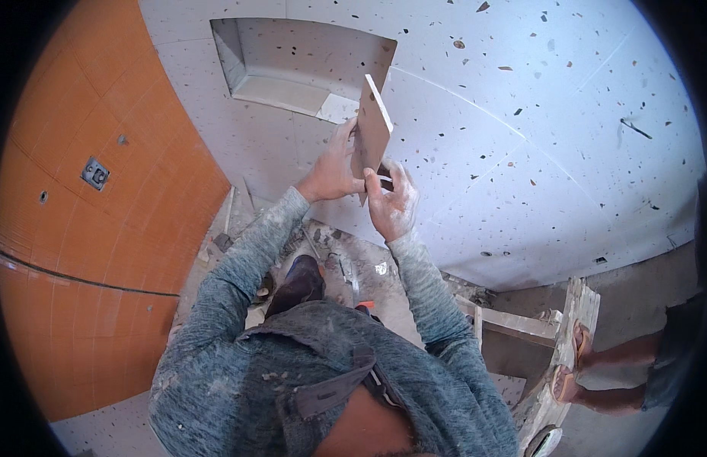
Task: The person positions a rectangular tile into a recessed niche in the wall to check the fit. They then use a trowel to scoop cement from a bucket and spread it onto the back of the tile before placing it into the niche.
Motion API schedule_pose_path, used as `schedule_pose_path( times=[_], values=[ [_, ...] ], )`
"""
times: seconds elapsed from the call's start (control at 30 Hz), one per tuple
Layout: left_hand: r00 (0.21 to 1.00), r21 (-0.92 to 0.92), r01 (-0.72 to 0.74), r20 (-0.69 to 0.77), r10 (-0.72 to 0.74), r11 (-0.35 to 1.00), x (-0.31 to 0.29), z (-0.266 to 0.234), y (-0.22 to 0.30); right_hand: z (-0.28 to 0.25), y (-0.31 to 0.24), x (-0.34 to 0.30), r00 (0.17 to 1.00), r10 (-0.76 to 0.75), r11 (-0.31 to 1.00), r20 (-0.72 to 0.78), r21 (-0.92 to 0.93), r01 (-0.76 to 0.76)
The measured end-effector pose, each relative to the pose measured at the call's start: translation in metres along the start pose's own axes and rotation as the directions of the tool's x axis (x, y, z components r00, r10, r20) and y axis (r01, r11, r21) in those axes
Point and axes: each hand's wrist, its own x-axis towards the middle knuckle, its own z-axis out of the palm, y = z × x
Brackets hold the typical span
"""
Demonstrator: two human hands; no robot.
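Note:
A thin rectangular tile piece [371, 129] stands upright between my hands, turned nearly edge-on, its flat face brownish and its edge white. My left hand [332, 169] grips it from the left side, fingers partly behind it. On the lower right, my right hand [394, 201] pinches the tile with the thumb near its bottom edge and the fingers curled. Just beyond the tile is a recessed niche [315, 57] in the speckled white wall [475, 129]. A lighter strip lines the niche's lower ledge [285, 94].
To the left stands an orange wall [87, 228] with a recessed electrical box [95, 174]. Rubble and tools litter the floor [368, 266] around my foot. At the right, another person's sandalled feet [568, 385] rest on a rough wooden bench [555, 358].

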Motion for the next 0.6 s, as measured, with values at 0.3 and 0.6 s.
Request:
schedule_pose_path(
  times=[0.3, 0.6],
  values=[
    [0.988, -0.049, -0.043, 0.145, 0.049, 0.998, 0.080, -0.016, -0.046, 0.024, 0.036, 0.056, 0.993, -0.020, 0.996, -0.119, -0.093, 0.009],
    [0.952, -0.102, -0.088, 0.284, 0.114, 0.991, 0.125, -0.051, -0.096, 0.074, 0.052, 0.092, 0.976, -0.004, 0.983, -0.216, -0.182, -0.036]
  ],
)
